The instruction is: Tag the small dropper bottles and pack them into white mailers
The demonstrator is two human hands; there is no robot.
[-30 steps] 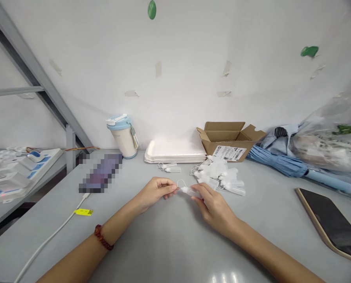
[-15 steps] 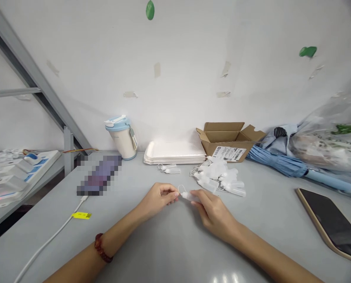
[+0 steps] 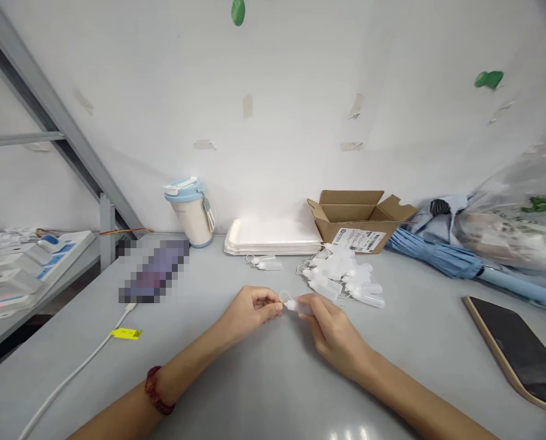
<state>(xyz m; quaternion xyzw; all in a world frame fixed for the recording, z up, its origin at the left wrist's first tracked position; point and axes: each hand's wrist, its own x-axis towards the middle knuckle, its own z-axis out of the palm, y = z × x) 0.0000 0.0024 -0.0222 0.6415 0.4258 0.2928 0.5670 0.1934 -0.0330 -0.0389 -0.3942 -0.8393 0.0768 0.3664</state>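
Note:
A small translucent white dropper bottle [image 3: 295,307] lies sideways between my hands, with a thin loop at its nozzle end. My right hand [image 3: 332,327] is closed round the bottle's body, thumb below and fingers above. My left hand [image 3: 252,311] pinches at the nozzle tip; its fingertips hide what exactly they grip there. Just beyond my right hand lies a pile of similar dropper bottles [image 3: 337,269], several with thin loops. Two more dropper bottles [image 3: 269,266] lie apart, further back beyond my left hand.
Behind the bottles are a stack of white padded envelopes [image 3: 277,237] and an open cardboard box [image 3: 353,226]. A tumbler [image 3: 192,214] and a blurred-out device [image 3: 156,272] on a white cable stand left. On the right lie a folded blue umbrella [image 3: 438,253] and a phone [image 3: 515,348].
Both hands have stayed together at the bottle, with only a slight shift to the right in view. The whole scene has shifted a little with the camera.

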